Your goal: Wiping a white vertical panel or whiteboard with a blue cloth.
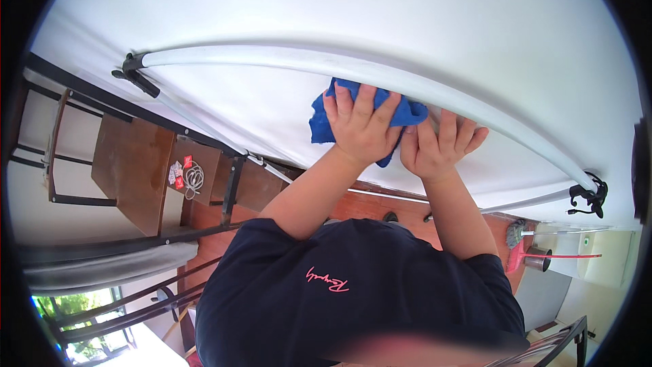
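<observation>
A crumpled blue cloth [319,122] lies pressed against a white surface [258,95], just under a long white tube [285,58]. My left hand [360,126] is laid over the cloth with its fingers spread, holding it to the surface. Part of the cloth is hidden beneath that hand. Beside it, my right hand [438,146] rests with fingers apart against the white surface below the tube. Its thumb side meets the right edge of the cloth.
Black joints cap the tube at its left end [139,75] and right end [589,194]. At left stands a black frame [234,187] with brown boards [129,170] and a coiled white cable [193,178]. A metal bin [538,259] and pink dustpan [515,258] are on the right.
</observation>
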Available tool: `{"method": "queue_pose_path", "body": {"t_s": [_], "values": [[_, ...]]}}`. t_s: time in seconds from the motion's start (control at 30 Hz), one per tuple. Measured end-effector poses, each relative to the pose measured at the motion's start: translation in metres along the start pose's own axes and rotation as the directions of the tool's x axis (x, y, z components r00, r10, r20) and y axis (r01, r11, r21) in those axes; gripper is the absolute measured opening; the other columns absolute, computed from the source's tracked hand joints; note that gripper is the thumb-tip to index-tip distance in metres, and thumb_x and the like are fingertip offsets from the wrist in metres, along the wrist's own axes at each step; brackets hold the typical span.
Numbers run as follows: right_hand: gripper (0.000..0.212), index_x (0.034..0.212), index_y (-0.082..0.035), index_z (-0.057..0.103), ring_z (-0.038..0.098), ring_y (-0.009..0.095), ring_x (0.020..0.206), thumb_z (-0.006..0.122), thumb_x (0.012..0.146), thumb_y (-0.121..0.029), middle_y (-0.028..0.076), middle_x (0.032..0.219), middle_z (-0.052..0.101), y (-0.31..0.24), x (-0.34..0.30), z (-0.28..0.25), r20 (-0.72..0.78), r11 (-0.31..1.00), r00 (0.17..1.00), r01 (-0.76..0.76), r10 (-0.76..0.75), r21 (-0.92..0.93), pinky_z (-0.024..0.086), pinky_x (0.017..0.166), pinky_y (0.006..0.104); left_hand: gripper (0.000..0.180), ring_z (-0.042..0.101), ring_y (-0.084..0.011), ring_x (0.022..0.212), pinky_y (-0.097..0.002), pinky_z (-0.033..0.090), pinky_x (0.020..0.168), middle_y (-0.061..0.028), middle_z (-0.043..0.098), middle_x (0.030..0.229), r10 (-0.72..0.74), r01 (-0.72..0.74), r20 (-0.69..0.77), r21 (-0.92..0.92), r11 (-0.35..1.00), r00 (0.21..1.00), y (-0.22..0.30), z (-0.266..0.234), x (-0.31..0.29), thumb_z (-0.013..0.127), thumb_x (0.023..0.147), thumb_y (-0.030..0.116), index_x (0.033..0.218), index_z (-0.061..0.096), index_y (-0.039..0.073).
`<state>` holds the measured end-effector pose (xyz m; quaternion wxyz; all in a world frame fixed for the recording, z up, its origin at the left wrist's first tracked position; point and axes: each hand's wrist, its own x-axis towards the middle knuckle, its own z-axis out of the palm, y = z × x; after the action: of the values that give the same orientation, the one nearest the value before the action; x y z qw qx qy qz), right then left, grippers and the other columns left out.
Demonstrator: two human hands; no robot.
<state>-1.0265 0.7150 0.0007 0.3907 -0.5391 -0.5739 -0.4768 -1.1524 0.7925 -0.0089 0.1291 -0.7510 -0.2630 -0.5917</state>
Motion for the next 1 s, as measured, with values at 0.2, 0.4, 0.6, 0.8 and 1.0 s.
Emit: {"method": "queue_pose_path", "body": {"t_s": [0.2, 0.4, 0.6, 0.8, 1.0], "values": [[0.039, 0.119, -0.015, 0.062, 0.02, 0.042, 0.14, 0.054, 0.083, -0.028, 0.019, 0.141, 0.043, -0.001, 0.008, -0.001, 0.011, 0.994, 0.994, 0.109, -0.109, -0.014, 0.002, 0.113, 0.054, 0.059, 0.008, -0.0451, 0.142, -0.0548, 0.006, 0.112, -0.0311, 0.012, 0.151, -0.472, 0.436, -0.201, -0.199, 0.878, 0.858, -0.076, -0.038, 0.01, 0.04, 0.098, 0.028, 0.144, 0.025, -0.006], [0.045, 0.124, -0.014, 0.058, 0.02, 0.042, 0.14, 0.057, 0.082, -0.028, 0.02, 0.143, 0.04, -0.004, 0.007, 0.005, 0.001, 0.995, 0.995, 0.099, -0.099, -0.021, 0.001, 0.113, 0.0538, 0.06, 0.01, -0.0477, 0.14, -0.0574, 0.009, 0.111, -0.0303, 0.016, 0.15, -0.413, 0.368, -0.213, -0.221, 0.903, 0.885, -0.049, -0.023, 0.013, 0.04, 0.097, 0.029, 0.144, 0.026, -0.006], [0.047, 0.127, -0.011, 0.055, 0.017, 0.043, 0.141, 0.057, 0.084, -0.03, 0.021, 0.144, 0.038, -0.004, 0.008, -0.002, 0.044, 0.996, 0.995, 0.087, -0.086, -0.023, 0.0, 0.113, 0.054, 0.058, 0.014, -0.0518, 0.139, -0.0622, 0.005, 0.109, -0.0248, 0.028, 0.149, -0.083, 0.087, -0.095, 0.04, 0.995, 0.992, -0.018, 0.0, -0.014, 0.051, 0.085, 0.036, 0.133, 0.051, 0.005], [0.048, 0.128, -0.012, 0.054, 0.017, 0.042, 0.141, 0.056, 0.084, -0.029, 0.021, 0.145, 0.038, -0.002, -0.001, 0.002, 0.031, 0.993, 0.994, 0.107, -0.105, -0.049, 0.001, 0.113, 0.0546, 0.057, 0.009, -0.0484, 0.14, -0.0561, 0.007, 0.111, -0.0337, 0.014, 0.15, -0.417, 0.371, -0.222, -0.221, 0.902, 0.881, -0.08, -0.026, -0.02, 0.04, 0.096, 0.023, 0.143, 0.027, -0.006], [0.049, 0.129, -0.012, 0.053, 0.016, 0.042, 0.142, 0.056, 0.083, -0.029, 0.021, 0.146, 0.036, -0.007, 0.002, 0.003, 0.046, 0.994, 0.994, 0.103, -0.102, -0.038, 0.002, 0.113, 0.0548, 0.061, 0.007, -0.0479, 0.141, -0.0583, 0.002, 0.111, -0.0346, 0.016, 0.149, -0.326, 0.298, -0.194, -0.158, 0.941, 0.925, -0.027, -0.005, -0.023, 0.045, 0.091, 0.022, 0.143, 0.03, -0.006]]}}
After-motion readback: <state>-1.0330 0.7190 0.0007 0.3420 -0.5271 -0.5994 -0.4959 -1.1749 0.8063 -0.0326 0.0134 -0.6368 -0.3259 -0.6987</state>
